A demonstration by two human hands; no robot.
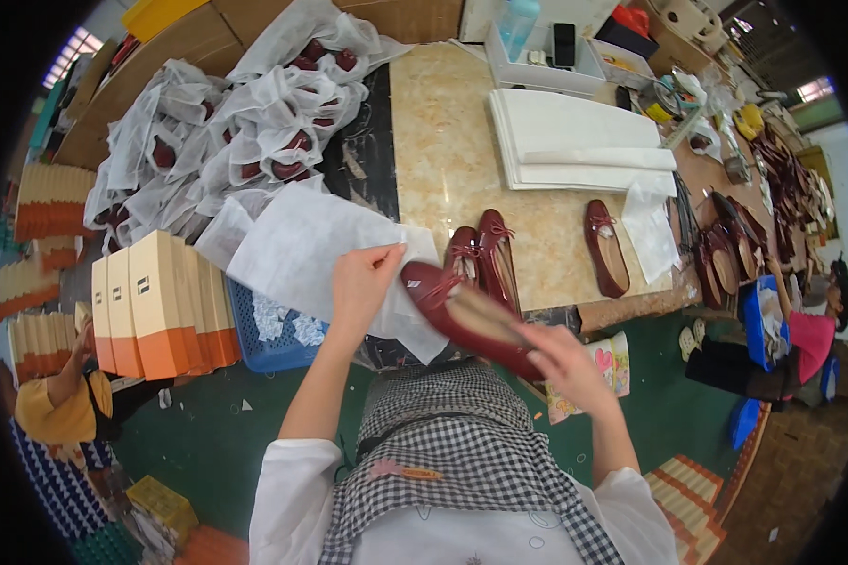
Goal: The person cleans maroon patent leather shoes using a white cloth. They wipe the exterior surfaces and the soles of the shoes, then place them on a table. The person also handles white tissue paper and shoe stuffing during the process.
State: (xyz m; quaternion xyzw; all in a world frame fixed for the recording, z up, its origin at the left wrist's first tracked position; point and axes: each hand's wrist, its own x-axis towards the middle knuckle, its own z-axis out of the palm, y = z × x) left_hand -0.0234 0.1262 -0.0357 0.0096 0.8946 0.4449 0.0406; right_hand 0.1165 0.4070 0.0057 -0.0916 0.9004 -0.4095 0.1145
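My right hand (565,363) grips a glossy burgundy ballet flat (457,311) by its heel end, the toe pointing up and left; the shoe is slightly blurred. With closed fingers my left hand (372,273) pinches the edge of a thin white wrapping sheet (301,240), which spreads to the left and hangs below the hand near the shoe's toe. Just beyond the held shoe, a pair of matching flats (496,250) with small bows lies on the marbled tabletop (443,122), partly covered by it. Another single flat (606,250) rests farther right.
Wrapped burgundy shoes (283,141) are heaped at the far left. Cream-and-orange shoe boxes (165,301) stand beside a blue basket (283,353). A stack of white sheets (575,141) lies at the back right. Co-workers sit at left (52,405) and right (810,339).
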